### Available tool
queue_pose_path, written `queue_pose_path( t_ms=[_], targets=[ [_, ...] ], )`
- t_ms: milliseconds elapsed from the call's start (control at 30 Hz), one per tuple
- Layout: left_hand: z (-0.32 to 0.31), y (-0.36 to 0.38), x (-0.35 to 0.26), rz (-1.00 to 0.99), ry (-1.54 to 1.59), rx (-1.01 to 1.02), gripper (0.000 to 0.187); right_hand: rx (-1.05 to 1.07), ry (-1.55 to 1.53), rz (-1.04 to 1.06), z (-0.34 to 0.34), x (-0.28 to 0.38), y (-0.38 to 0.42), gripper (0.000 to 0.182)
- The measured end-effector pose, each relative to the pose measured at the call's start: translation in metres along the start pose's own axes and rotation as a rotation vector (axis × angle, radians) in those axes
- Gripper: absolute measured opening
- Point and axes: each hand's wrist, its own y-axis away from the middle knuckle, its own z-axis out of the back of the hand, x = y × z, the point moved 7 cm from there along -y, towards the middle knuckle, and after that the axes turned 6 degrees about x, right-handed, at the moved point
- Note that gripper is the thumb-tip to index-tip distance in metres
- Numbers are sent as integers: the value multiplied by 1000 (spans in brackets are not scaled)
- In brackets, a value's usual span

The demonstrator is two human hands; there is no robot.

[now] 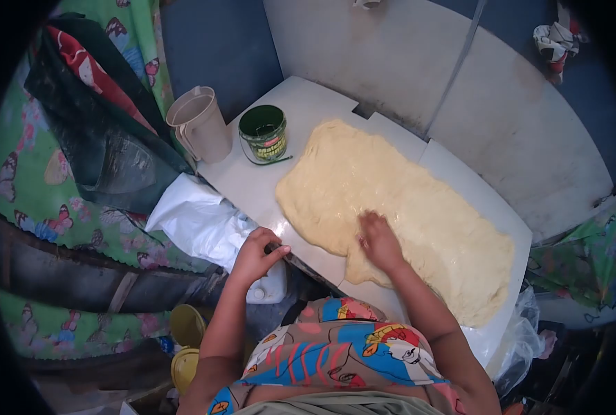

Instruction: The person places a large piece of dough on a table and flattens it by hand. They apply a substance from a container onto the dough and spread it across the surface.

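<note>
White table (252,183) mostly given over to dough (349,173)

Pitcher (212,131) and smaller green bucket (269,144) stand beyond the dough's left end, presumably to leave it room. The right hand (379,238) rests on the dough, loosely open, grasping nothing visible; the left hand (258,254) half-curls at the table's edge, perhaps bracing, though I cannot tell whether it grips

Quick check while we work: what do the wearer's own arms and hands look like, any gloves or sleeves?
The left hand and right hand wear no gloves, and no sleeves cover the forearms. No watch or bracelet shows. The printed garment has blue, red, orange and white figures on brownish grey.
</note>
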Motion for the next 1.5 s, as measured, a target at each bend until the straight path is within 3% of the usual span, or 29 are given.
queue_pose_path(
  t_ms=[133, 200, 267, 300, 367, 400, 467, 567, 600, 667, 700, 767, 900, 967, 1000, 1033, 1067, 1133, 1233, 1300, 1333, 1400, 1433, 1500],
  targets=[
    [-15, -40, -11, -195, -109, -129, 46, 123, 75, 237, -12, 49, 2, 53],
    [-42, -84, -12, -189, -253, -41, 53, 115, 127, 286, -12, 63, -15, 51],
    [-62, -123, -15, -184, -399, 49, 60, 416, -242, 396, -30, 70, -34, 47],
    [-66, -141, -16, -139, -538, 63, 64, 406, -234, 387, -21, 74, -45, 47],
    [-64, -175, -9, -111, -675, 76, 67, 433, -305, 53, -4, 65, -68, 44],
    [-61, -187, -7, -122, -652, 55, 68, 427, -306, 37, -7, 63, -78, 44],
    [-65, -194, 3, -138, -618, 46, 69, 15, -395, 66, 7, 54, -100, 47],
    [-61, -162, 8, -71, -654, 17, 73, -93, -143, 147, -10, 45, -143, 56],
    [-58, -148, 6, -48, -617, 25, 76, -97, -134, 141, -13, 40, -159, 56],
    [-58, -130, 9, -77, -552, 37, 80, 168, 156, 65, -39, 32, -191, 64],
    [-58, -124, 11, -80, -551, 39, 80, 167, 157, 61, -38, 29, -211, 64],
    [-57, -119, 15, -92, -539, 32, 82, 73, 331, -226, -16, -1, -257, 72],
    [-43, -123, 4, -104, -620, 47, 80, 15, 246, -360, 13, -46, -326, 77],
    [-32, -129, 4, -120, -364, 148, 70, 22, 236, -398, 4, -54, -339, 80],
    [-26, -127, 10, -112, -362, 152, 70, -40, 231, -295, -4, -50, -342, 82],
    [-6, -123, 20, -118, 42, -4, 64, -102, 225, -197, -5, -40, -339, 84],
    [11, -119, 34, -118, 447, -160, 58, 16, 204, -108, -20, -32, -328, 84],
    [31, -109, 46, -126, 416, -361, 52, 149, 208, 27, -27, 8, -279, 85],
    [35, -108, 51, -108, 458, -380, 53, 261, 184, 108, -39, 55, -205, 84],
    [32, -113, 44, -124, 450, -301, 54, 336, -55, 307, -56, 88, -165, 82],
    [28, -118, 36, -167, 373, -226, 53, 326, -56, 284, -58, 94, -156, 82],
    [20, -128, 21, -220, 290, -66, 52, 416, -94, 566, -66, 124, -127, 80],
    [16, -132, 16, -225, 300, -46, 52, 417, -96, 543, -67, 121, -115, 80],
    [6, -141, 2, -207, 23, -11, 53, 379, -186, 561, -66, 119, -94, 79]
  ],
)
